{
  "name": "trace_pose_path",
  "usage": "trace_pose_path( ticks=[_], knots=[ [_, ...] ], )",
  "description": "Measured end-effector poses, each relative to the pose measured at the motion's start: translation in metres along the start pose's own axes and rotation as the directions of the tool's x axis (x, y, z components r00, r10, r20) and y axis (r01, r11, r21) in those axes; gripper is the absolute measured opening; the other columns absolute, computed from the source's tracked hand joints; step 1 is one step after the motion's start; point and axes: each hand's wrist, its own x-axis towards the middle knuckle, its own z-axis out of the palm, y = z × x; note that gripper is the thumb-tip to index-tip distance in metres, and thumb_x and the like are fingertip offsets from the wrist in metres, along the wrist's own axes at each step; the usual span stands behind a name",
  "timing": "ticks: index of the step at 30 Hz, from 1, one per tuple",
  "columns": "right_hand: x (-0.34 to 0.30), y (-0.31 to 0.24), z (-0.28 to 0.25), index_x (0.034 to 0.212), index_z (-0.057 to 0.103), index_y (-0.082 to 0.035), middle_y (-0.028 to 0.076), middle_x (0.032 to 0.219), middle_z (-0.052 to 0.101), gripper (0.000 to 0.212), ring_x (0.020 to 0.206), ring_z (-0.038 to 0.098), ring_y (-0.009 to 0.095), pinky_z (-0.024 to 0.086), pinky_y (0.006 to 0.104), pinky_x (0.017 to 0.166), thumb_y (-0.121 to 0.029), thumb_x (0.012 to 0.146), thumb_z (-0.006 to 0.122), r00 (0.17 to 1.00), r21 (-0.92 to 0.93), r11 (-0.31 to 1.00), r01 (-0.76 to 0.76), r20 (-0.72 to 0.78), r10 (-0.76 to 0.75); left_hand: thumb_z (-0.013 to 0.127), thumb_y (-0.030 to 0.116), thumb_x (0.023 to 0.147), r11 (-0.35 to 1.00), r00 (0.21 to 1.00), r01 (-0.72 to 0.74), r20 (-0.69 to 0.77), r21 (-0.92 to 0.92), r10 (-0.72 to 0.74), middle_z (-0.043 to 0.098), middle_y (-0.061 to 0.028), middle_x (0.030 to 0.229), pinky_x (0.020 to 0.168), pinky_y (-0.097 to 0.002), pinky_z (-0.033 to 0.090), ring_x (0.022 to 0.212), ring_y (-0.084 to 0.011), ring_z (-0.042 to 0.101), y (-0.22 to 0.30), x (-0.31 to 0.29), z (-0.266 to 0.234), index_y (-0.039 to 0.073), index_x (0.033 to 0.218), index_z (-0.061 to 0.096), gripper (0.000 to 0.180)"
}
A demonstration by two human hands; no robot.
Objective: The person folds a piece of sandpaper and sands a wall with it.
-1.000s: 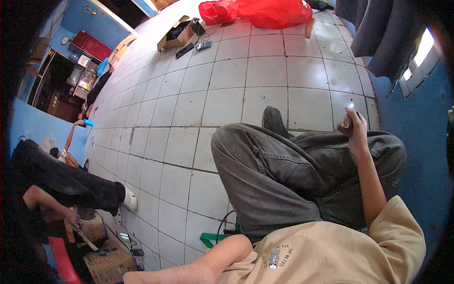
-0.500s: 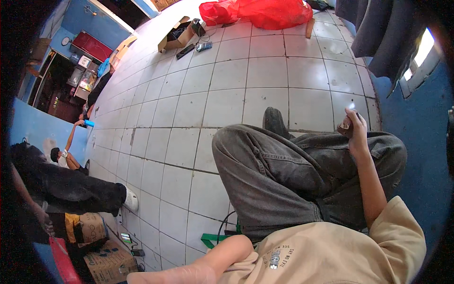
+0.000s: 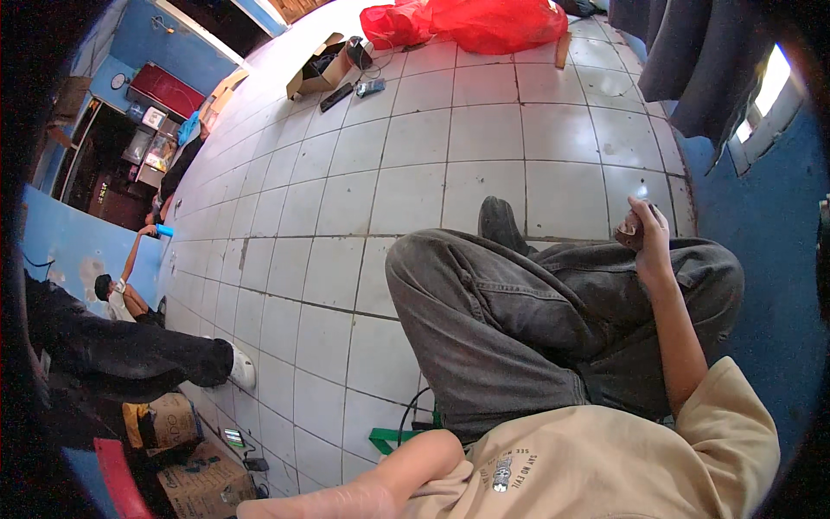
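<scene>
White floor tiles (image 3: 484,147) are seen; a small object (image 3: 629,232) is gripped by the right hand (image 3: 647,233); the left hand is out of view.

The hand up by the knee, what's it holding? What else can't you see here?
- Right hand, head view: closed around a small dark thing; fingers cover it, too small to name.
- Left hand: past the lower edge; only the forearm shows.
- Open cardboard box, far off: contents too small.

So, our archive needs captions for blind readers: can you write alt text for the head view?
A person sits on a white tiled floor in grey jeans, right hand raised holding a small dark object. The left forearm lies along the bottom edge. A red plastic sheet lies far off.
</scene>
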Motion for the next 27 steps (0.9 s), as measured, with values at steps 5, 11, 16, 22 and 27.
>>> trace_pose_path(
  ticks=[5,11,16,22,27],
  knots=[
    [-0.002,0.002,0.008,0.068,0.045,-0.015,-0.005,0.059,0.038,0.024,0.050,0.038,0.006,0.034,0.0247,0.049,-0.021,0.085,0.060,1.000,0.018,1.000,-0.013,0.011,0.013,0.064,0.035,0.077,0.997,0.995,0.038,0.092,0.072,-0.045,0.046,0.0087,0.084,0.081,-0.0341,0.033,0.087,-0.0078,0.046,0.012,-0.004,-0.036,0.016,0.089,0.050,0.026],
    [0.011,0.003,-0.013,0.067,0.045,-0.013,-0.004,0.059,0.038,0.025,0.050,0.037,0.007,0.034,0.0241,0.049,-0.021,0.085,0.059,1.000,0.013,1.000,0.012,-0.023,-0.012,0.049,0.010,0.088,0.411,0.650,0.717,-0.753,0.563,-0.102,0.040,-0.0017,0.077,0.065,-0.0271,0.034,0.072,-0.0119,0.039,0.028,-0.063,-0.256,0.002,0.137,0.029,0.053],
    [0.006,-0.007,-0.001,0.066,0.045,-0.012,-0.003,0.059,0.038,0.026,0.052,0.039,0.008,0.034,0.0244,0.049,-0.021,0.086,0.058,1.000,0.021,1.000,-0.001,0.001,0.001,0.052,0.014,0.086,0.129,0.426,0.890,-0.898,0.437,0.107,0.043,-0.0024,0.088,0.064,-0.0280,0.036,0.077,-0.0127,0.041,0.213,-0.135,-0.455,0.001,0.110,0.048,0.027],
    [0.014,0.005,-0.007,0.067,0.045,-0.012,-0.002,0.059,0.040,0.024,0.051,0.039,0.008,0.035,0.0256,0.050,-0.019,0.084,0.060,0.999,-0.005,0.999,0.034,-0.039,-0.034,0.059,0.021,0.079,0.207,0.369,0.891,-0.910,0.405,0.189,0.044,-0.0016,0.084,0.062,-0.0276,0.034,0.075,-0.0129,0.042,0.272,-0.155,-0.490,0.007,0.085,0.047,0.019],
    [0.009,0.003,-0.002,0.067,0.046,-0.013,-0.002,0.059,0.041,0.024,0.050,0.040,0.009,0.038,0.0264,0.050,-0.019,0.082,0.062,0.999,-0.010,0.999,0.032,0.003,-0.032,0.056,0.014,0.081,0.052,0.417,0.904,-0.902,0.425,0.116,0.043,-0.0044,0.086,0.066,-0.0291,0.040,0.072,-0.0157,0.044,0.267,-0.144,-0.488,0.006,0.089,0.048,0.014]
  ],
)
